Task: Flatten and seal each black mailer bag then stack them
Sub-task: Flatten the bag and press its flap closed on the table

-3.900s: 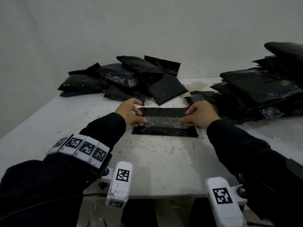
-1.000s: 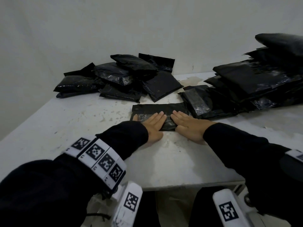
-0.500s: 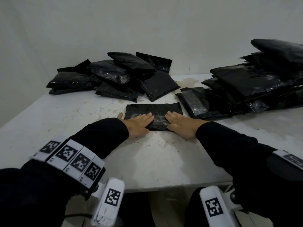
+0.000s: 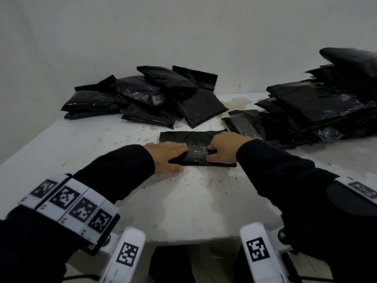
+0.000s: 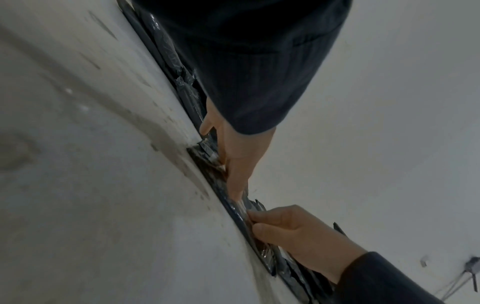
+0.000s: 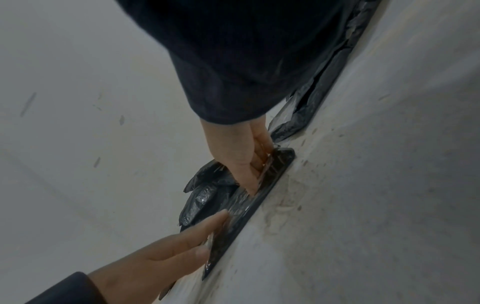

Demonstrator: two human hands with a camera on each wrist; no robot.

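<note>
The right hand [image 4: 223, 147], flat half a second ago, now curls its fingers [image 6: 255, 164] onto the flat black plastic mailer bag [image 4: 183, 137] near the desk's [image 4: 183, 211] middle while the left hand [image 4: 167, 156] presses open-palmed, so sealing looks nearly finished.

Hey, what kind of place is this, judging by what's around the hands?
Probably a small packing or shipping workstation. A worn white table against a bare wall holds a loose pile of black mailer bags at the back and a stack on the right, while both hands press one bag flat.
</note>
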